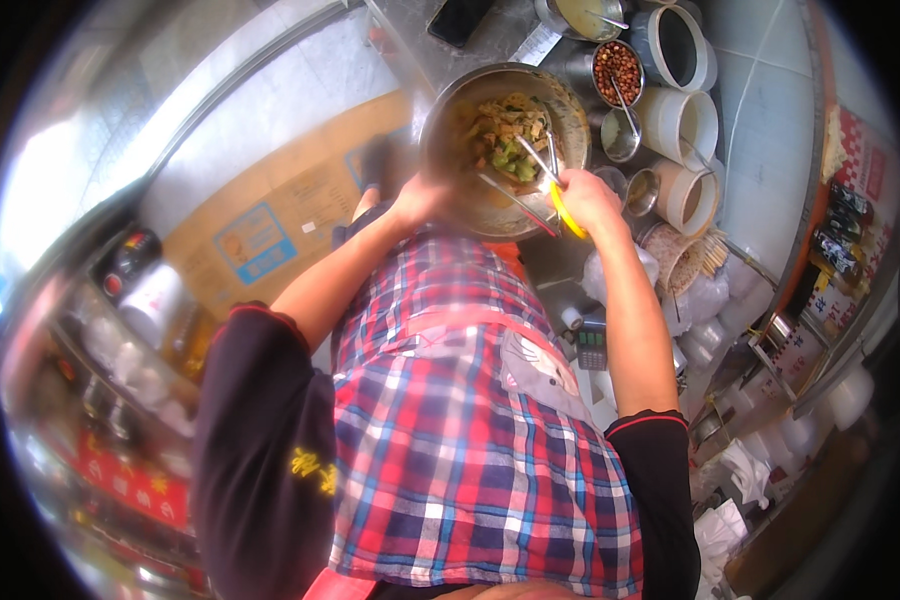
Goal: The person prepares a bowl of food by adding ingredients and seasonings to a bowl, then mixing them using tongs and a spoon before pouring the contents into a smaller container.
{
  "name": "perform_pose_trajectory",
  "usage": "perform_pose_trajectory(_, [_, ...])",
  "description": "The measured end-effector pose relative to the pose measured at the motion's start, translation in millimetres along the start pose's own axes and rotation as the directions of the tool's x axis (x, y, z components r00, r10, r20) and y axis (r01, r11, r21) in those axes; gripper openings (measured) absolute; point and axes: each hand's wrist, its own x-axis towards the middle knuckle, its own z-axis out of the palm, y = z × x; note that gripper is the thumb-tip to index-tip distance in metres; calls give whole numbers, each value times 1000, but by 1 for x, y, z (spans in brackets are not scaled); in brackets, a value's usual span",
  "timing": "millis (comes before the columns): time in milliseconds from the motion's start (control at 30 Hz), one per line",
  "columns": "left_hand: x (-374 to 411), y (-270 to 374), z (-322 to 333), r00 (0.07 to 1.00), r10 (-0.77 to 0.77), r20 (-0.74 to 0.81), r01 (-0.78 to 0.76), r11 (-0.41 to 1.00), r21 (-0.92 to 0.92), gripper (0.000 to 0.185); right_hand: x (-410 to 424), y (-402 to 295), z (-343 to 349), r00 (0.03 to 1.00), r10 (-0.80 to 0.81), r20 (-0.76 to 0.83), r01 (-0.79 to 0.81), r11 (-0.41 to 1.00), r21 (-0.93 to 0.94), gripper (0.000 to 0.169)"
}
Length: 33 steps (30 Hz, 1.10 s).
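A large metal mixing bowl (450, 97) is in front of my apron, with mixed food (514, 135) inside, including leafy greens and pale chunks. My left hand (424, 199) grips the bowl's near left rim; its fingers are blurred and partly hidden. My right hand (589, 199) is closed around metal tongs with a yellow grip (565, 213), over the bowl's right side. The tongs' metal arms reach down to the greens. Across the near right part of the bowl lies a thin metal utensil with a red part (521, 206).
Right of the bowl stand a metal container of peanuts (616, 73), a small container with a spoon (620, 136) and several white tubs (679, 124). A pan of yellowish liquid (589, 16) and a phone (459, 21) are beyond. Flattened cardboard (285, 202) covers the floor at left.
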Motion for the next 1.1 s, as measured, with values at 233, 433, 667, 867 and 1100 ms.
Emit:
perform_pose_trajectory(233, [8, -17, 2, 1000, -24, -17, 24, 1000, 5, 58, 21, -52, 30, 882, -293, -368, 126, 901, -415, 39])
perform_pose_trajectory(433, [9, -14, 6, 996, -37, -83, 36, 999, -16, 55, 43, -90, 39, 870, -321, -373, 104, 862, -497, 32])
perform_pose_trajectory(667, [17, -27, 13, 990, -3, -144, 0, 1000, -18, 42, 49, -90, 46, 827, -365, -428, 91, 838, -538, 19])
perform_pose_trajectory(867, [45, -65, 9, 995, 81, -60, -79, 996, 37, 61, 42, -86, 17, 935, -304, -184, 193, 870, -454, 21])
perform_pose_trajectory(1100, [43, -72, 14, 983, 141, -116, -128, 985, 116, 30, 38, -64, 0, 985, -123, -123, 77, 943, -323, 22])
